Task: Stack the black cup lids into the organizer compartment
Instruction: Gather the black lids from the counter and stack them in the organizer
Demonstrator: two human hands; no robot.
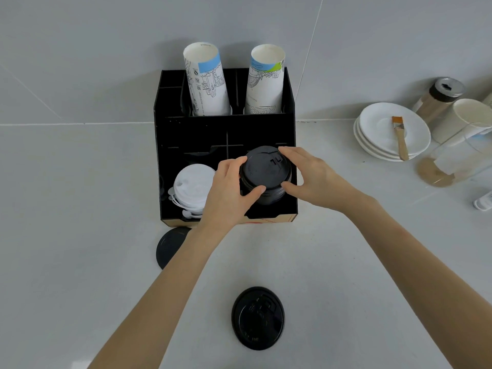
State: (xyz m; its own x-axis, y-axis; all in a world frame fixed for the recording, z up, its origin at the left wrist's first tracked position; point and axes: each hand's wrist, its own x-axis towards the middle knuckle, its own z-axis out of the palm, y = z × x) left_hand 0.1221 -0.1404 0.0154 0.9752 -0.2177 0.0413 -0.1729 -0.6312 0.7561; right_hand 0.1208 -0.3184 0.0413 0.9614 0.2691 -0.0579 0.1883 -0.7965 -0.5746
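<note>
A black organizer [291, 107] stands against the wall on the grey counter. A stack of black cup lids [265, 173] sits in its front right compartment. My left hand [229, 193] grips the stack from the left and front, thumb under the top lid's rim. On the right side my right hand [311, 177] holds the same stack, fingers on its back edge and thumb at the front. One loose black lid [257, 317] lies on the counter near me. Another black lid [170, 246] lies in front of the organizer, partly under my left forearm.
White lids [193, 189] fill the front left compartment. Two stacks of printed paper cups [206, 81] [265, 81] stand in the back compartments. At the right are stacked white saucers [372, 134] with a brush [399, 137], a shaker jar [439, 98], a white cup [464, 118] and a clear container [458, 158].
</note>
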